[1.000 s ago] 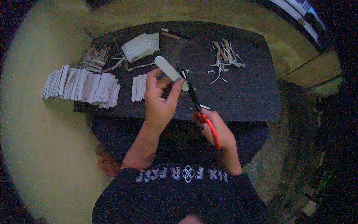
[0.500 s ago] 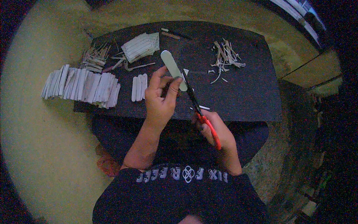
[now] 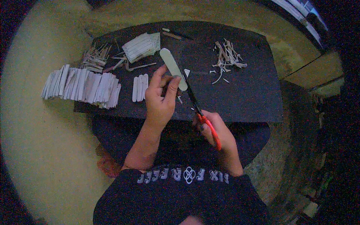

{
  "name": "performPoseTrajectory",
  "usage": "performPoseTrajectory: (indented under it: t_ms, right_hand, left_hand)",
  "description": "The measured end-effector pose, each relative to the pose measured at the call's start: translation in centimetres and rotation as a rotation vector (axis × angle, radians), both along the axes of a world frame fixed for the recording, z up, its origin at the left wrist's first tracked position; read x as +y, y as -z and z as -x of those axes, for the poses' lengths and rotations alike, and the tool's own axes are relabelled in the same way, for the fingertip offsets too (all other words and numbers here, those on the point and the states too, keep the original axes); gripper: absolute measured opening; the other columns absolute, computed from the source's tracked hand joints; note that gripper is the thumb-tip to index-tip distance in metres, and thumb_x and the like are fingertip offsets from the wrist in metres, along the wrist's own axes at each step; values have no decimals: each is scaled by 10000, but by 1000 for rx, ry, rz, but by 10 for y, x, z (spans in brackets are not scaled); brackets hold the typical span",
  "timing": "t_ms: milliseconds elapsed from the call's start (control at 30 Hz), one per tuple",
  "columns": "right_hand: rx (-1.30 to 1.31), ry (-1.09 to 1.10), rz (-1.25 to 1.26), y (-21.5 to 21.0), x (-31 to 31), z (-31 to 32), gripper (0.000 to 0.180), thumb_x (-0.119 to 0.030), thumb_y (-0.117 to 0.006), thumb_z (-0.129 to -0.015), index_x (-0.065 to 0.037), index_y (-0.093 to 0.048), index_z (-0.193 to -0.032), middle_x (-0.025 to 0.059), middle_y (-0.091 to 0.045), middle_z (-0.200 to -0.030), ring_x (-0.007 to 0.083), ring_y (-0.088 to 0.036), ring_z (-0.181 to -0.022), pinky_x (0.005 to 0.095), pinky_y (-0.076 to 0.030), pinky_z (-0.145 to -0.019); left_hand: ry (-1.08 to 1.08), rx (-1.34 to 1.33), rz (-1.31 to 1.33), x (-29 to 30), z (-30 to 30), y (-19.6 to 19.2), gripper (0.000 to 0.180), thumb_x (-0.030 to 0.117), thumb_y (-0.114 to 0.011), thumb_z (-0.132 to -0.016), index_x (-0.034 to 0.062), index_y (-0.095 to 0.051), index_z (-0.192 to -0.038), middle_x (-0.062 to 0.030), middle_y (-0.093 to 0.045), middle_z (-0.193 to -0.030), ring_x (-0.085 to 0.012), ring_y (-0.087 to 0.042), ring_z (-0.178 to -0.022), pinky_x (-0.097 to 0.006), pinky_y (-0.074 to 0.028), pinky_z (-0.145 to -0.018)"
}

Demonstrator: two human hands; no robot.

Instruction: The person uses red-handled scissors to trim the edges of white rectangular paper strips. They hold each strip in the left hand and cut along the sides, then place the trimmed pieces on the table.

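Note:
Between the thumb and fingers of my left hand (image 3: 160, 99) is a pale green strip (image 3: 171, 65) with rounded ends, tilted with its top to the left. My right hand (image 3: 222, 129) is closed around the red handles of a pair of scissors (image 3: 192, 93). Their black blades point up and lie along the strip's lower right edge. Whether the blades are parted is hard to make out. A small white offcut (image 3: 187, 72) shows just right of the blades. Left of my left hand, several rounded strips (image 3: 140, 88) lie side by side on the dark table (image 3: 247, 97).
A long stack of white strips (image 3: 84, 85) stands at the table's left edge. Behind it lie a heap of thin scraps (image 3: 96, 58) and pale sheets with drawn outlines (image 3: 141, 47). A dark pen-like stick (image 3: 182, 35) rests at the back; curled trimmings (image 3: 228, 56) are piled at the right.
The strip has shifted slightly up and to the left with my left hand. The scissors have moved slightly left along its edge. The white slivers visible below the blades look different.

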State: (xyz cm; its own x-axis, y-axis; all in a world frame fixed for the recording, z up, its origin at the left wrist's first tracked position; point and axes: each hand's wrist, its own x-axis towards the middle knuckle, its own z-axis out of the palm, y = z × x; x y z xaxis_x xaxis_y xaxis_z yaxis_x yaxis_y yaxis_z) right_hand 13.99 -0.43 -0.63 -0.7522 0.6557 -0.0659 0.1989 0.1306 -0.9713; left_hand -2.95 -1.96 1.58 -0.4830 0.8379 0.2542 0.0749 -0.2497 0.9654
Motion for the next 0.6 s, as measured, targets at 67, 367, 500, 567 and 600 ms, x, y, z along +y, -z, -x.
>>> performPoseTrajectory:
  t_ms: [67, 367, 500, 567, 600]
  right_hand:
    - [24, 30, 22, 2, -2, 1, 249, -224, -557, -727, 0, -458, -776, 73, -461, -566, 142, -421, -533, 329, -368, -501]
    - [-42, 354, 112, 8, 3, -10, 578, -568, -468, -666, -20, -505, -844, -3, -440, -610, 79, -407, -552, 222, -315, -480]
    - [261, 519, 49, 20, 7, 1, 723, -712, -433, -643, -28, -510, -863, -44, -414, -582, 46, -368, -497, 186, -267, -429]
    - [259, 449, 139, 24, 16, -8, 716, -690, -427, -669, -20, -510, -905, -40, -424, -602, 50, -375, -515, 186, -282, -450]
    - [223, 389, 217, 25, 19, -13, 712, -678, -423, -685, -15, -510, -929, -37, -431, -618, 53, -381, -531, 188, -294, -467]
  left_hand:
    - [2, 34, -45, 3, 1, 5, 331, 74, -516, -813, -10, -400, -1111, -83, -569, -844, -112, -540, -737, -212, -436, -613]
    - [59, -83, -27, 5, -3, 4, 355, 69, -499, -816, -5, -368, -1137, -85, -559, -838, -109, -544, -698, -210, -438, -565]
    - [69, -83, -13, 4, -1, 3, 373, 63, -503, -802, 0, -361, -1141, -86, -558, -845, -111, -546, -714, -208, -445, -551]
    - [58, -63, -9, 2, -1, 0, 397, 60, -511, -793, 3, -342, -1148, -91, -552, -871, -114, -547, -728, -209, -449, -558]
    - [52, -53, -6, 2, -1, -1, 409, 58, -515, -789, 5, -333, -1151, -93, -549, -883, -116, -547, -735, -209, -451, -562]
